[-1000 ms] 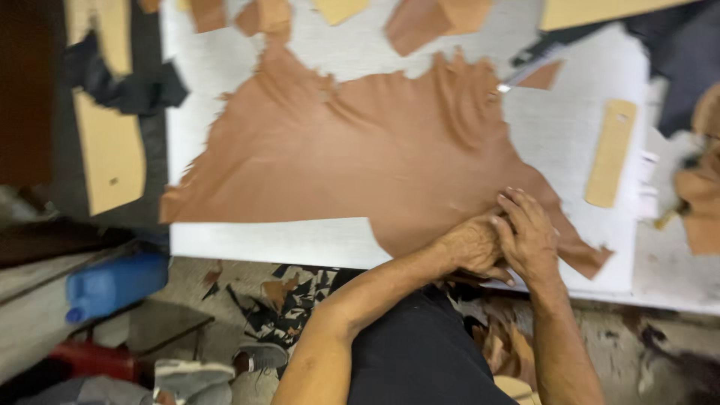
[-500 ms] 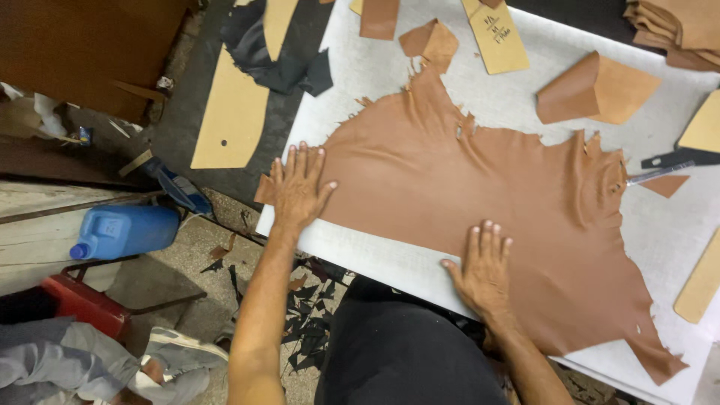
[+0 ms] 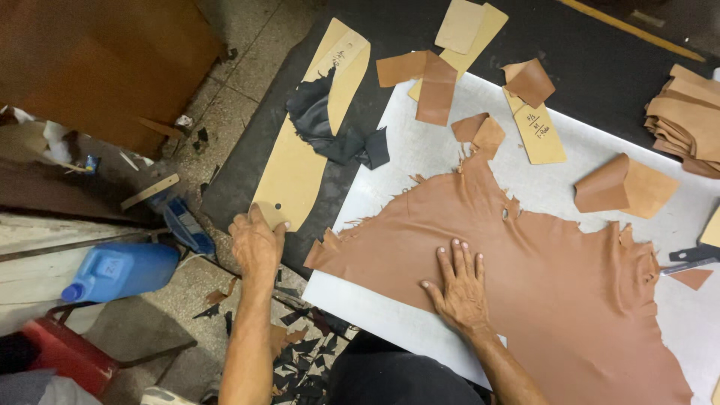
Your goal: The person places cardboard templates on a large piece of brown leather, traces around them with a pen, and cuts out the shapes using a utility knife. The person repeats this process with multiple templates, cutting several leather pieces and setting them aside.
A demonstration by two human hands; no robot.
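Two hands work apart: the right hand (image 3: 460, 289) lies open and flat on the hide (image 3: 525, 285) spread over the white board (image 3: 360, 300); the left hand (image 3: 255, 240) grips the long template (image 3: 300, 161) by its near end. Lifting it level should avoid snagging the black scrap (image 3: 330, 131).

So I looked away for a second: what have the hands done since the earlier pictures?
The left hand left the brown hide and now grips the end of the long tan pattern board. The right hand stays flat on the hide, which still lies spread on the white sheet.
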